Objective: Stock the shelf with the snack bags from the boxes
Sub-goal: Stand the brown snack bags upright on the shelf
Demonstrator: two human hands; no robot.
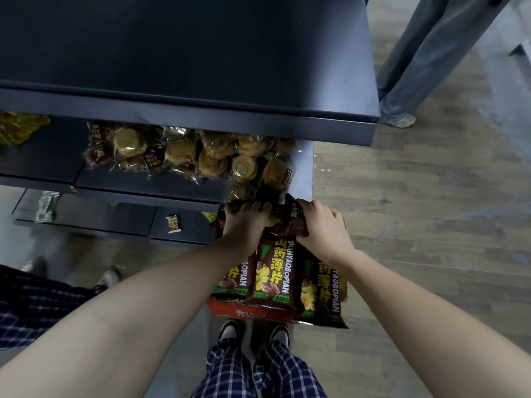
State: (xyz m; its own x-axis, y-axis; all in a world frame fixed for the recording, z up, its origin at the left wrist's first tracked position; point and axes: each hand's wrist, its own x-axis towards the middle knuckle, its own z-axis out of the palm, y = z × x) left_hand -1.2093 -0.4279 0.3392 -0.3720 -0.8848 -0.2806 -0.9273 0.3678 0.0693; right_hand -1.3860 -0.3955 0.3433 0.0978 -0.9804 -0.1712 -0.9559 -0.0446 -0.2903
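Your two bare forearms reach forward from the bottom of the view, above your checked trousers (258, 374) and dark shoes (230, 330). Your left hand (244, 222) curls its fingers over the left end of a brown snack bag (287, 222), and your right hand (324, 228) grips the right end of the same bag, so both hands hold it crosswise between them. That bag sits at the far end of a red box (247, 310) on the wooden floor (431, 225), just in front of your feet and close to the shelf unit's right corner. More brown snack bags (271, 271), printed with yellow characters and the word SHANYAOBOPIAN, lie side by side in the box beneath your wrists. Ahead, the dark top shelf (184, 53) overhangs a middle shelf (115, 182), on which clear packs of round golden pastries (201, 156) lie in a loose heap. A yellow-green bag (20, 127) lies at that shelf's left edge. On the lowest shelf (100, 216) lie a green packet (46, 206) and a small packet (173, 224), well apart. A second person's grey trouser legs (425, 58) stand at upper right, and another person in checked cloth (34, 305) stands at left.
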